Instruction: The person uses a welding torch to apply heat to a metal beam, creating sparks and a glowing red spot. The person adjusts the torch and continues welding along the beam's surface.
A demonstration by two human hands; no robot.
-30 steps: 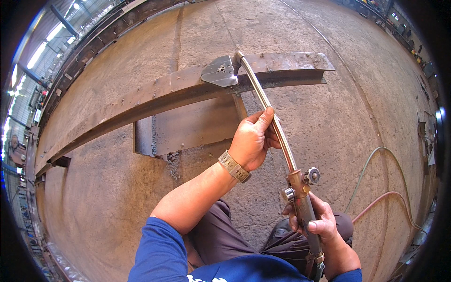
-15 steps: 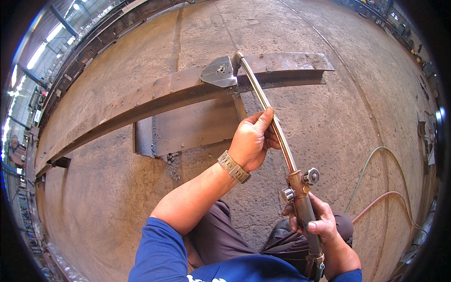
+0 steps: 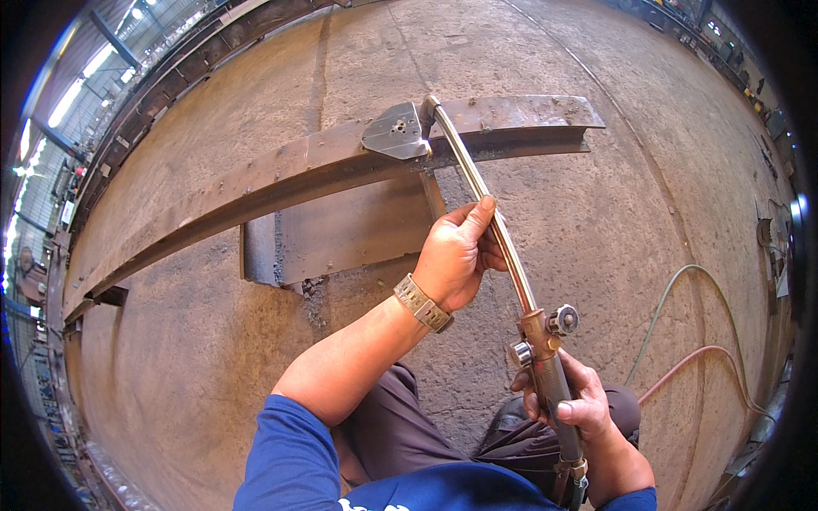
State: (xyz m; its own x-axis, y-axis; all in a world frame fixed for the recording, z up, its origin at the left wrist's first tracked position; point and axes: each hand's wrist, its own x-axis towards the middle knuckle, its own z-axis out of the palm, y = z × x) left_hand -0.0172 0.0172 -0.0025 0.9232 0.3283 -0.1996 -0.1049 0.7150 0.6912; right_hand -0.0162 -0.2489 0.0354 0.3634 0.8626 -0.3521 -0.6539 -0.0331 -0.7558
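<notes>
A long cutting torch [image 3: 509, 245] slants up and away from me, its bent head over a steel plate and a beam. My left hand [image 3: 460, 254] is closed round the torch's metal tubes about midway. Further down, my right hand [image 3: 573, 399] grips the dark handle just below two round valve knobs [image 3: 563, 320]. A small grey steel plate [image 3: 394, 132] with several holes and angled corners lies on the beam's top flange. The torch tip sits at the plate's right edge, where a small bright spot shows. The rusty steel beam [image 3: 281, 175] runs from lower left to upper right.
Under the beam stands a shorter rusty steel section [image 3: 358, 228] with rough slag along its near edge. A green hose [image 3: 652, 328] and a red hose [image 3: 682, 370] curve over the concrete floor [image 3: 213, 341] at right. Workshop clutter lines the far edges.
The torch tip and plate appear shifted very slightly left and down, and the bright spot at the plate's edge looks smaller. Both hands keep the same grip.
</notes>
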